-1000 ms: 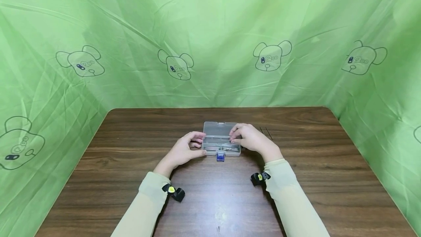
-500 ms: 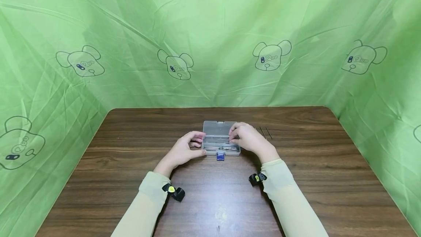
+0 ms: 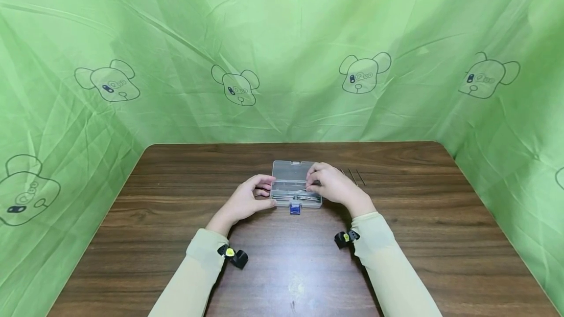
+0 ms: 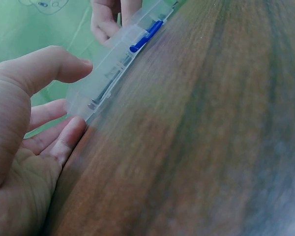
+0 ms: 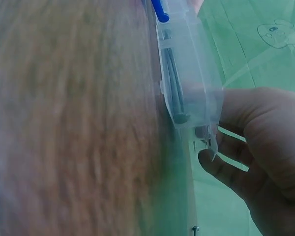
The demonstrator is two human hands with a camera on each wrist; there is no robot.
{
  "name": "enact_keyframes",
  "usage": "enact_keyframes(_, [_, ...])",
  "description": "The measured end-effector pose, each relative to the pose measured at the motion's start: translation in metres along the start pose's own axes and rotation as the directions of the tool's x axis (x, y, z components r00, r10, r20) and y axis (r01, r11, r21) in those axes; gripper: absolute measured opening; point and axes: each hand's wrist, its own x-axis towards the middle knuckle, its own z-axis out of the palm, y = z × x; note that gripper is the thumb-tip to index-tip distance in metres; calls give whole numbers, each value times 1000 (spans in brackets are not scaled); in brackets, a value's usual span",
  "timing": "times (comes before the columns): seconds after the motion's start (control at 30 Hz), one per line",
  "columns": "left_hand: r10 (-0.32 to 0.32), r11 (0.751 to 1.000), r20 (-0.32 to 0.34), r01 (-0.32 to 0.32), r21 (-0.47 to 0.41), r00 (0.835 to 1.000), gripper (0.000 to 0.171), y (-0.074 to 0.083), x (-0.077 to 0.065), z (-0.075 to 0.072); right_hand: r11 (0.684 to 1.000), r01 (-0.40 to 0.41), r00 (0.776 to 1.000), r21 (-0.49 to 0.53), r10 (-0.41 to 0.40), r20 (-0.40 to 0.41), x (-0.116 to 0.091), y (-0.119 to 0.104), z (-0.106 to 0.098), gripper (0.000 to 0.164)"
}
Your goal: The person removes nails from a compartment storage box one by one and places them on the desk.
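Note:
A clear plastic compartment box (image 3: 288, 171) lies on the table with its lid tipped back and its blue latch (image 3: 295, 209) facing the person. My left hand (image 3: 244, 202) holds the left end, thumb by the front corner and fingers farther back. Over the right part of the box, my right hand (image 3: 337, 184) pinches a thin metal nail (image 3: 301, 190), mostly hidden by the fingers. Several nails (image 3: 310, 198) lie in the front compartments; the right wrist view shows long nails (image 5: 173, 78) through the clear wall, heads toward the box's end.
Several thin dark nails (image 3: 361, 177) lie on the brown wooden table (image 3: 176, 170) just right of the right hand. Green cloth (image 3: 291, 23) printed with bear heads hangs behind and at both sides.
My right hand has shifted slightly left over the box, uncovering another nail on the table beside it. More of the middle compartment shows. The left hand stays at the box's left end.

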Motion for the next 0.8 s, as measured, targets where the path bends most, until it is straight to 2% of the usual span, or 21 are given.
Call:
enact_keyframes(0.2, [11,1000,7,-11,-16,1000,67,-1,1,0,995,-22,1000,98,21,14,-3,4,-4,5])
enact_keyframes(0.47, [19,1000,7,-19,-9,1000,67,-1,1,0,972,-41,998,232,52,-42,-4,5,-10,5])
enact_keyframes(0.8, [33,999,5,-33,-25,999,65,-1,0,0,959,-54,992,280,83,-94,-7,6,-14,3])
